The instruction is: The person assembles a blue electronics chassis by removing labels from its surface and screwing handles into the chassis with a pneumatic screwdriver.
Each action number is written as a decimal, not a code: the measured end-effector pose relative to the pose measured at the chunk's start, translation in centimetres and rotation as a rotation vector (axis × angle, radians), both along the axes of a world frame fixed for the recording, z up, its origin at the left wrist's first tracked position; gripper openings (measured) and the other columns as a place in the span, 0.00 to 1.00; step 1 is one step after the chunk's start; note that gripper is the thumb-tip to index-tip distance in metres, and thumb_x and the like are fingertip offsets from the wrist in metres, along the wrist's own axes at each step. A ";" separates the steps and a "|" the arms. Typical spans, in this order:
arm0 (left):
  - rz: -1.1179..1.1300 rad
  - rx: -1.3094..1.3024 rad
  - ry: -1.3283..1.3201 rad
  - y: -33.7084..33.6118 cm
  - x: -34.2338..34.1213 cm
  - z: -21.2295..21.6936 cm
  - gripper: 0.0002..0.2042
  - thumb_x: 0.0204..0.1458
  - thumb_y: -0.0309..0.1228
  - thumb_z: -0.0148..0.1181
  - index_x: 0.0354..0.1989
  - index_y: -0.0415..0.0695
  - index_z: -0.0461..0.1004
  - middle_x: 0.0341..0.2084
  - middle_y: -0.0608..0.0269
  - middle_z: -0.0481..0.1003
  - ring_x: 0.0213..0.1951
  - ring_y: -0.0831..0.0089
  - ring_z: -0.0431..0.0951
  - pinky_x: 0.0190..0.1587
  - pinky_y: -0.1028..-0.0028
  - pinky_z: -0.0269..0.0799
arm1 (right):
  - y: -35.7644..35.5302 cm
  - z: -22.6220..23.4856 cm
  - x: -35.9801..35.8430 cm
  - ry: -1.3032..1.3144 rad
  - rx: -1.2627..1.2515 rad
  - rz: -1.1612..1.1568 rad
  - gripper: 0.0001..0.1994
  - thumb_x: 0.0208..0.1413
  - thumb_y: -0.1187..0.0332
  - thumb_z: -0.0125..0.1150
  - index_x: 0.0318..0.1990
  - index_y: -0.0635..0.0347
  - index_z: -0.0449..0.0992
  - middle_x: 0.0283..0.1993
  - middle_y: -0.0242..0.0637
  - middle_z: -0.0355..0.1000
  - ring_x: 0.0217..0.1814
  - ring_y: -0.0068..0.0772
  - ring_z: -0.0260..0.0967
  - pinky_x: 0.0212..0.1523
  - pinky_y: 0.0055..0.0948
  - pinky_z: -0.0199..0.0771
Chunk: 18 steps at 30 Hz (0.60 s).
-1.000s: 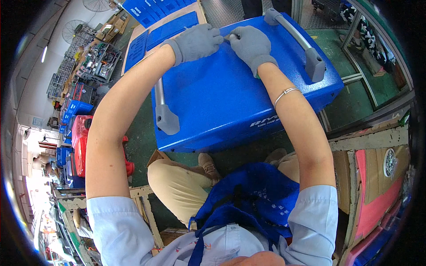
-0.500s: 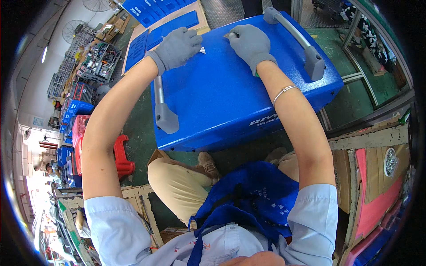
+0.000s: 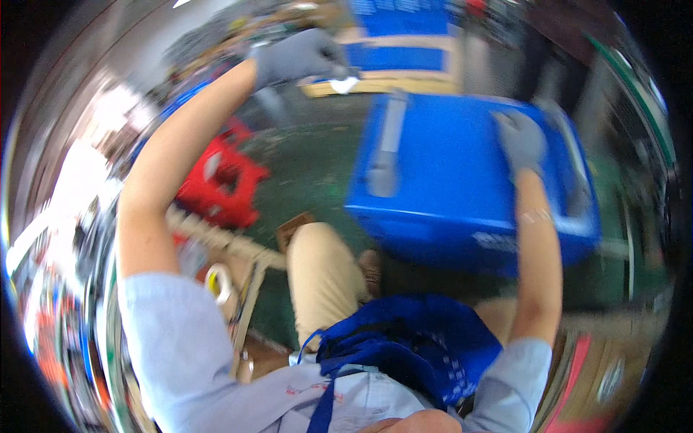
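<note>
A large blue case [image 3: 447,166] with a grey handle along each side stands in front of me, right of centre. My right hand [image 3: 521,141], in a grey glove, rests on its top near the right handle [image 3: 570,162]. Its fingers look curled; blur hides what they may hold. Away from the case, at the upper left, my left hand [image 3: 299,58] is raised in a matching glove. The fingers pinch a small white scrap [image 3: 344,84], smeared by motion. The case's left handle [image 3: 388,144] is untouched.
Behind the case lie flat blue panels [image 3: 401,59] on cardboard. A red plastic stool [image 3: 224,180] stands on the green floor to the left. Close to my left elbow is a wooden bench [image 3: 253,289] with a roll of tape [image 3: 219,283]. Cardboard sheets [image 3: 613,368] stand at the lower right.
My view has turned left, so the case appears farther right. My left hand has lifted off the case and swung left with the white scrap. My right hand stays on the case.
</note>
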State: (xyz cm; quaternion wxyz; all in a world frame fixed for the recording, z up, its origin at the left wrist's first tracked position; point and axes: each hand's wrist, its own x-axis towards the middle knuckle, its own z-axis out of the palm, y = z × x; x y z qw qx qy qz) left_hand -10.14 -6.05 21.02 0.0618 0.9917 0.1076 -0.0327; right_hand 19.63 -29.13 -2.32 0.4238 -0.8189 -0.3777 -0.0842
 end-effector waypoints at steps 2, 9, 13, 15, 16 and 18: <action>0.165 0.134 0.034 -0.9 -6.1 3.9 0.16 0.49 0.42 0.66 0.39 0.42 0.81 0.29 0.64 0.79 0.33 0.74 0.75 0.36 0.71 0.72 | -2.3 1.3 -1.3 0.142 0.073 0.101 0.18 0.55 0.55 0.58 0.46 0.58 0.80 0.43 0.46 0.78 0.44 0.43 0.76 0.47 0.36 0.71; 0.878 0.369 0.026 -6.1 -34.8 16.3 0.16 0.49 0.41 0.67 0.36 0.40 0.81 0.28 0.62 0.80 0.31 0.75 0.76 0.41 0.71 0.73 | -0.9 -1.6 2.6 -0.037 -0.071 0.073 0.18 0.61 0.60 0.49 0.50 0.60 0.78 0.52 0.44 0.76 0.53 0.44 0.73 0.56 0.35 0.68; 1.051 0.945 -0.102 -9.1 -42.6 14.4 0.12 0.45 0.38 0.63 0.36 0.47 0.82 0.31 0.54 0.81 0.32 0.56 0.81 0.40 0.62 0.76 | -1.0 -0.6 1.7 0.019 -0.077 0.038 0.18 0.62 0.62 0.47 0.51 0.59 0.78 0.52 0.44 0.75 0.55 0.45 0.72 0.56 0.36 0.67; 1.101 1.077 -0.080 -8.6 -44.2 11.1 0.10 0.45 0.35 0.61 0.35 0.48 0.82 0.32 0.53 0.80 0.33 0.54 0.80 0.40 0.60 0.76 | -1.5 -0.6 1.9 0.071 -0.057 0.045 0.18 0.61 0.62 0.48 0.50 0.60 0.78 0.52 0.45 0.75 0.54 0.45 0.72 0.56 0.37 0.68; 1.138 1.047 -0.078 -7.8 -44.5 8.7 0.10 0.44 0.33 0.61 0.35 0.47 0.82 0.32 0.52 0.80 0.34 0.53 0.80 0.39 0.59 0.75 | -1.7 -0.8 2.6 0.036 -0.067 0.071 0.17 0.61 0.62 0.48 0.50 0.60 0.78 0.51 0.45 0.75 0.53 0.45 0.73 0.55 0.37 0.69; 0.998 0.768 -0.113 -7.2 -47.8 5.5 0.10 0.45 0.31 0.61 0.36 0.47 0.82 0.31 0.53 0.80 0.31 0.59 0.80 0.38 0.62 0.75 | -1.1 -1.0 2.5 0.001 -0.057 0.100 0.17 0.61 0.63 0.48 0.50 0.61 0.78 0.51 0.46 0.75 0.52 0.46 0.73 0.54 0.37 0.69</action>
